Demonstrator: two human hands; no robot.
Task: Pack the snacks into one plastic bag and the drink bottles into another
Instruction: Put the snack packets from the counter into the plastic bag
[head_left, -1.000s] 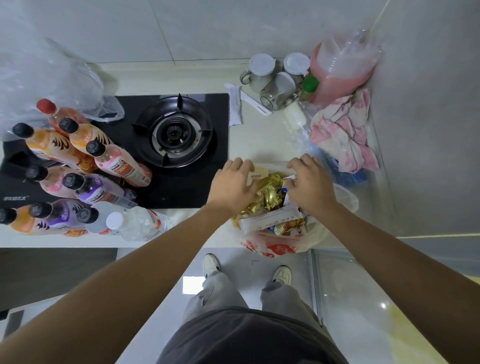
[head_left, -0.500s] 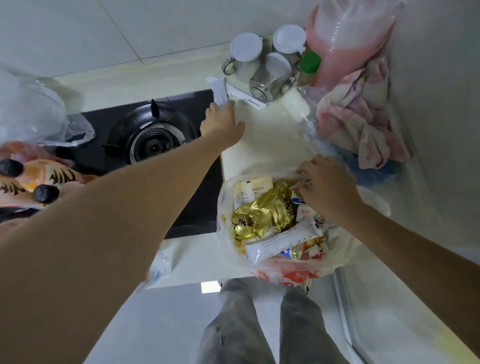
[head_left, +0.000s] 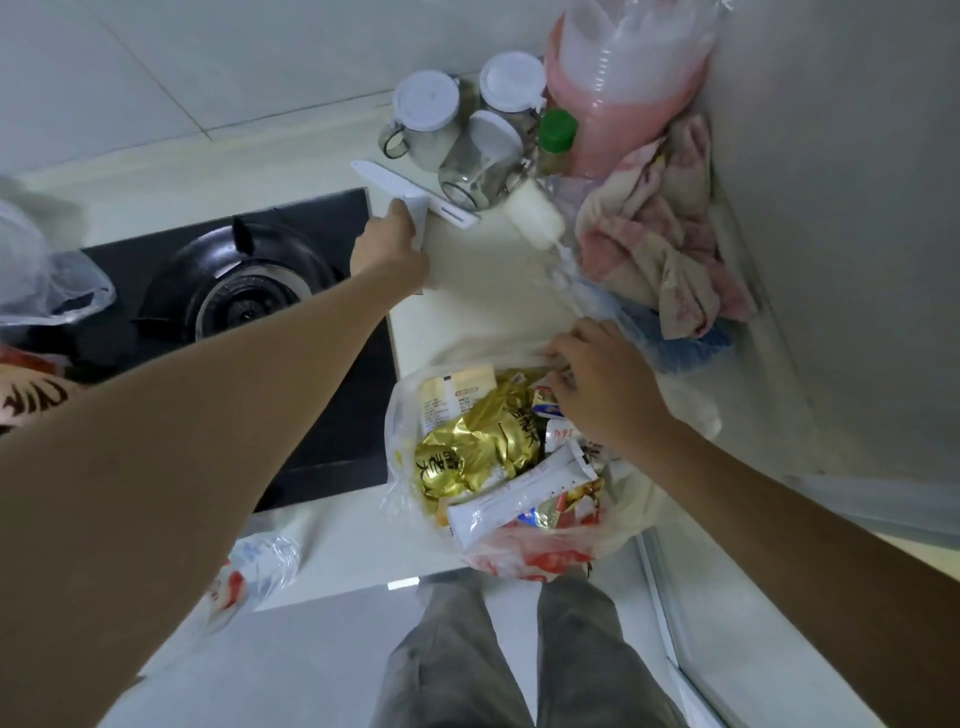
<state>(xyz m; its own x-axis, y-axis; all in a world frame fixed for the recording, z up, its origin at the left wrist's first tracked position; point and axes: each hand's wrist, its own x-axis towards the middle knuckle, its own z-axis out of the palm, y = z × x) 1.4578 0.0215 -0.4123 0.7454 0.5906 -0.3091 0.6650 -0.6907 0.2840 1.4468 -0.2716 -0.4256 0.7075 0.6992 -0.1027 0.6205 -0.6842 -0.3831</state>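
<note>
Compared with half a second ago, my left hand (head_left: 390, 248) has reached a little farther over the surface (head_left: 483, 291) and now pinches the white snack packet (head_left: 418, 218) beside the black stove (head_left: 244, 296). My right hand (head_left: 602, 387) still grips the thin rim of the plastic bag (head_left: 524, 558) at the front edge. The bag is translucent and crinkled, filled with a shiny gold pouch (head_left: 478, 441) and a long white stick pack (head_left: 519, 499).
</note>
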